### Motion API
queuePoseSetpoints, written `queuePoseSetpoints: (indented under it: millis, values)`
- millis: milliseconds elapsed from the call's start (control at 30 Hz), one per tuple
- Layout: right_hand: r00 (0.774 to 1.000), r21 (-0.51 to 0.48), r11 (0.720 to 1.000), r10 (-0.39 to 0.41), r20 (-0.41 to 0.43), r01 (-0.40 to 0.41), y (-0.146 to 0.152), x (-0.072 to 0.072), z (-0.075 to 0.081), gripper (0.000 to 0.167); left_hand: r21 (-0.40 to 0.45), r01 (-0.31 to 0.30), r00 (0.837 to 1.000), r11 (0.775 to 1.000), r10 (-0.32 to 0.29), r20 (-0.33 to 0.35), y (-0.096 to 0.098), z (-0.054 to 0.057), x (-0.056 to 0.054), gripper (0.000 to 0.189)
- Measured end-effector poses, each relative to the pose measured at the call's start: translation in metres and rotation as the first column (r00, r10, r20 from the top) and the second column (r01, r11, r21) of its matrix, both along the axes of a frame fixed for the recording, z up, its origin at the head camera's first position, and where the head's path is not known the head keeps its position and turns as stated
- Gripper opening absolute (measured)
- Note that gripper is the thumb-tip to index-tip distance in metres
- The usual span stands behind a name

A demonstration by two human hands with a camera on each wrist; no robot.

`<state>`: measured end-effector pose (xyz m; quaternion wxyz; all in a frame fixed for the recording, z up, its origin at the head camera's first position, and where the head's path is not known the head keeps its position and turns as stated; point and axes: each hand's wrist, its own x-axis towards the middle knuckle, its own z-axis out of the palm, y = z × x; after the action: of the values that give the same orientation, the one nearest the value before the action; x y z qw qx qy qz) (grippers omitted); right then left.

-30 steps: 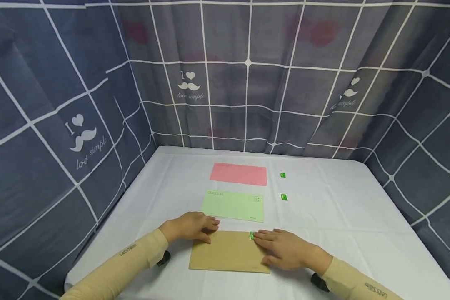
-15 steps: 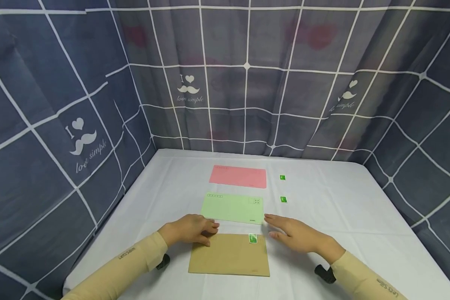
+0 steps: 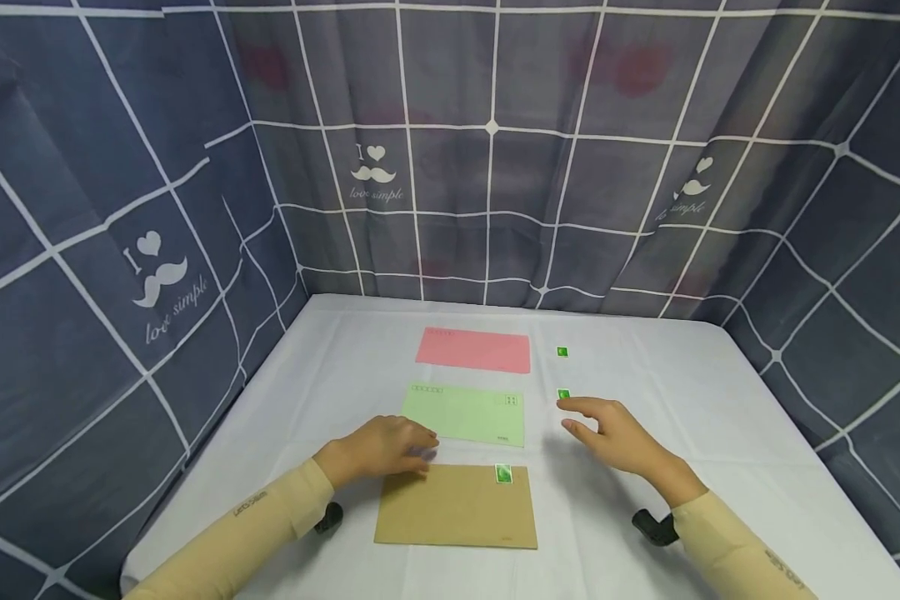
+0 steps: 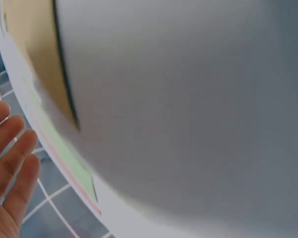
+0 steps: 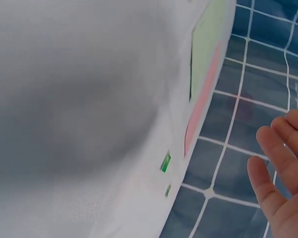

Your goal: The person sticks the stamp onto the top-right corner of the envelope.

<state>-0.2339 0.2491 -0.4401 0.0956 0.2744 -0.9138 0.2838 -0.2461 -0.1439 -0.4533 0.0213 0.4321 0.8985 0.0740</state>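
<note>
In the head view a brown envelope (image 3: 456,512) lies nearest on the white-covered table, with a green stamp (image 3: 503,474) at its upper right corner. Behind it is a light green envelope (image 3: 465,415), then a pink envelope (image 3: 472,350). My left hand (image 3: 378,446) hovers by the left ends of the brown and green envelopes, its fingers (image 4: 21,153) relaxed and holding nothing. My right hand (image 3: 618,435) reaches over a second stamp (image 3: 563,393), partly covering it; thumb and fingers (image 5: 283,153) are apart. A third stamp (image 3: 562,352) lies farther back, right of the pink envelope.
A white cloth (image 3: 690,400) covers the table. Dark grid-patterned curtains (image 3: 450,175) enclose it at the back and both sides. Black wrist camera mounts (image 3: 654,528) hang under the sleeves.
My right hand has lifted off the brown envelope's stamp corner and moved away and to the right, to the nearer loose stamp. My left hand has risen slightly from the brown envelope.
</note>
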Motion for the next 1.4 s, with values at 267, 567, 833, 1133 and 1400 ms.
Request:
queuePoseSetpoints:
  millis: [267,567,833,1133,1400]
  values:
    - [0.987,-0.087,0.984,-0.16,-0.029,0.157,0.012,-0.013,0.003,0.023,0.101,-0.116,0.993,0.988,0.117,-0.001,-0.003,0.012,-0.018,0.032]
    - [0.943,-0.16,0.933,-0.3,0.141,0.321,0.022,-0.025,-0.006,0.025,0.207,-0.225,0.974,0.952,0.221,0.041,-0.009,0.008,-0.034,0.037]
    - [0.907,-0.189,0.901,-0.341,0.249,0.39,0.026,-0.04,-0.007,0.027,0.244,-0.275,0.961,0.93,0.256,0.106,-0.01,0.01,-0.049,0.044]
    - [0.874,-0.242,0.886,-0.282,0.395,0.395,0.026,-0.056,-0.009,0.032,0.172,-0.292,0.926,0.941,0.234,0.295,-0.01,-0.006,-0.059,0.051]
    - [0.849,-0.252,0.88,-0.256,0.462,0.402,0.019,-0.064,-0.014,0.026,0.165,-0.285,0.926,0.944,0.227,0.301,-0.015,-0.014,-0.061,0.05]
